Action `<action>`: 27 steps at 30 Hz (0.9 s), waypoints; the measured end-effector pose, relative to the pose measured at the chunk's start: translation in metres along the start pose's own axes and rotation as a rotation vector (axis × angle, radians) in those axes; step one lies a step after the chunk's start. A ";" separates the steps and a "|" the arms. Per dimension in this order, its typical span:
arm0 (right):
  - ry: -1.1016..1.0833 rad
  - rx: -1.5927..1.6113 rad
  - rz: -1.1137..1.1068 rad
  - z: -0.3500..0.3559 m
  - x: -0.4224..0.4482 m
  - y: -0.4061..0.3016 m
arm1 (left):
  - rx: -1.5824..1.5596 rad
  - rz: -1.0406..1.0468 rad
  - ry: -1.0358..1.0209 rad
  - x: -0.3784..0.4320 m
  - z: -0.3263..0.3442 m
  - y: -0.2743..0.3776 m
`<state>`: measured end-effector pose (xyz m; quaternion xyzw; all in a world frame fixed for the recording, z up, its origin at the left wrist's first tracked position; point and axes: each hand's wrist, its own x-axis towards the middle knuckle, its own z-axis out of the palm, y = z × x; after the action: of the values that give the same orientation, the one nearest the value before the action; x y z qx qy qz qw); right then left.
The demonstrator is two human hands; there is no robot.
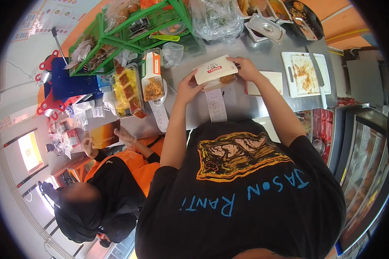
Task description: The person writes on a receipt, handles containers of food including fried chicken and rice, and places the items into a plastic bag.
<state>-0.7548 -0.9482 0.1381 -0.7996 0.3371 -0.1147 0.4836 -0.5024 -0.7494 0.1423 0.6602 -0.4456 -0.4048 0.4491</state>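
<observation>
A paperboard takeaway box with printing on its lid is between my hands, above the steel table. Its lid is partly lowered, and a piece of fried food shows through the gap at the near right side. My left hand grips the box's left end, thumb at the near edge. At the right end, my right hand holds the lid's corner. Beneath the box lies a printed paper receipt. A second paperboard box rests on the table under my right forearm.
Left stand an open box with fried chicken and a clear tray of yellow food. A knife lies across the white cutting board. Green baskets line the back. A co-worker holds a brown-orange package.
</observation>
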 end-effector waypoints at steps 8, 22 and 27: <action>-0.375 0.104 -0.029 -0.026 -0.001 0.003 | 0.008 0.013 -0.092 -0.012 -0.005 0.000; -0.242 0.230 0.132 -0.015 -0.009 -0.004 | 0.126 0.070 0.056 -0.016 0.013 0.007; -0.220 0.322 0.209 -0.017 -0.011 -0.005 | 0.014 0.018 0.027 -0.014 0.015 0.006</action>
<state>-0.7702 -0.9516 0.1525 -0.6804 0.3407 -0.0285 0.6482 -0.5215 -0.7403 0.1465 0.6647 -0.4482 -0.3886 0.4541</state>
